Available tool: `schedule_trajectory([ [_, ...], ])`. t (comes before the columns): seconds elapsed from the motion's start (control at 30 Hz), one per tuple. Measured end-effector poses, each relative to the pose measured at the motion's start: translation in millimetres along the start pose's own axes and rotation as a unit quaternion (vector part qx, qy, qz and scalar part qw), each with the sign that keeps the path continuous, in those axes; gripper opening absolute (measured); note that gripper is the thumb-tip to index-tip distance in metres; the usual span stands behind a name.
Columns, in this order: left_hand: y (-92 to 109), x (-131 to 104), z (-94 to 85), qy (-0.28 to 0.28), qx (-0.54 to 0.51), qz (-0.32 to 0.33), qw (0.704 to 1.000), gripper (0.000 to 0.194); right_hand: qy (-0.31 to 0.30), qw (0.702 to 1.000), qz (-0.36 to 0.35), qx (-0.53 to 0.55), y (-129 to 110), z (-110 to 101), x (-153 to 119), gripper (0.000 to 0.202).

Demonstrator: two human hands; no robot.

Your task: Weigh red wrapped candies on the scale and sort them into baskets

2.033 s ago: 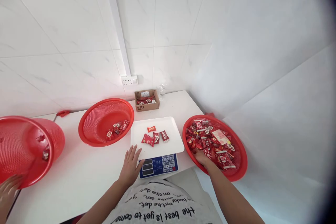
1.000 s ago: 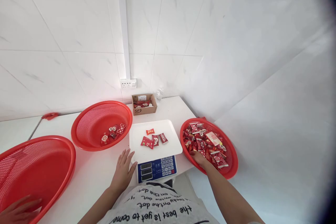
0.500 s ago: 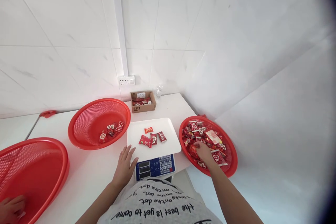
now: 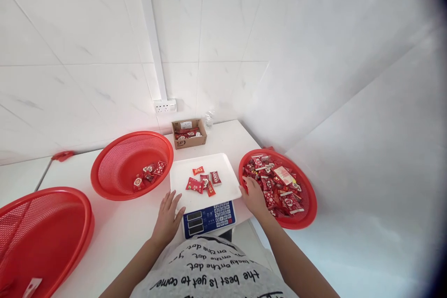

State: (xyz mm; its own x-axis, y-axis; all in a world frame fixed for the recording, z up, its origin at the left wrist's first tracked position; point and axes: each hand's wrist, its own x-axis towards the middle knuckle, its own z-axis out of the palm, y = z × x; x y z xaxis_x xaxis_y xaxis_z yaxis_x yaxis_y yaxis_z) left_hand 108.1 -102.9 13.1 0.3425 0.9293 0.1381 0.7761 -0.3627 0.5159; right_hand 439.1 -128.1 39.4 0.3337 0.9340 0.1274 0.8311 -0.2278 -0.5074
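Observation:
My left hand rests with spread fingers at the left front corner of the white tray on a blue weighing scale. Opposite it, my right hand is between the tray's right edge and the rim of a red basket, its fingers stretched out with nothing visible in them. Several wrapped candies lie mid-tray, among them a red candy, a dark red one and a small orange-red one. Many red candy packets fill the right basket.
A red basket with several candies stands left of the tray. Nearer, at the left edge, another red basket holds a white slip. Behind the tray, against the tiled wall, are a cardboard box of packets and clear plastic.
My right hand has moved left from inside the candy basket to the tray's right edge. Another orange-red candy now lies on the tray. The other person's hand at lower left has mostly left view.

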Motion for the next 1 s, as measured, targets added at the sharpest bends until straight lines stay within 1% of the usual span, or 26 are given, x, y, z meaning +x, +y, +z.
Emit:
schedule_trajectory([
  [0.1,-7,5,-7.0,0.015,0.044,-0.018,0.999,0.047,-0.010,0.999,0.034,-0.020,24,4,-8,0.047],
  [0.17,-14,10,-14.3,0.029,0.085,-0.048,0.995,0.048,-0.021,0.998,0.065,-0.006,36,8,-11,0.051],
  [0.23,-23,17,-23.0,0.044,0.129,-0.089,0.987,0.048,-0.026,0.995,0.093,0.016,44,14,-13,0.053],
  [0.3,-33,22,-32.0,0.054,0.167,-0.124,0.977,0.050,-0.027,0.995,0.090,0.031,48,18,-12,0.054],
  [0.37,-43,25,-40.4,0.051,0.189,-0.148,0.969,0.051,-0.035,0.994,0.091,0.040,50,21,-11,0.055],
  [0.43,-50,24,-47.5,0.036,0.196,-0.158,0.967,0.050,-0.045,0.993,0.104,0.042,51,22,-10,0.056],
  [0.53,-56,17,-56.8,0.016,0.198,-0.165,0.966,0.047,-0.048,0.991,0.116,0.042,53,22,-10,0.056],
  [0.63,-62,8,-66.8,0.009,0.208,-0.178,0.962,0.045,-0.047,0.990,0.122,0.046,53,21,-10,0.058],
  [0.83,-89,-6,-89.6,0.006,0.215,-0.207,0.954,0.047,-0.054,0.988,0.135,0.049,53,21,-10,0.059],
  [0.93,-101,-8,-97.0,0.015,0.209,-0.217,0.954,0.047,-0.056,0.988,0.137,0.047,52,20,-10,0.058],
  [1.0,-105,-8,-99.7,0.019,0.198,-0.229,0.953,0.043,-0.058,0.988,0.137,0.046,50,19,-10,0.058],
])
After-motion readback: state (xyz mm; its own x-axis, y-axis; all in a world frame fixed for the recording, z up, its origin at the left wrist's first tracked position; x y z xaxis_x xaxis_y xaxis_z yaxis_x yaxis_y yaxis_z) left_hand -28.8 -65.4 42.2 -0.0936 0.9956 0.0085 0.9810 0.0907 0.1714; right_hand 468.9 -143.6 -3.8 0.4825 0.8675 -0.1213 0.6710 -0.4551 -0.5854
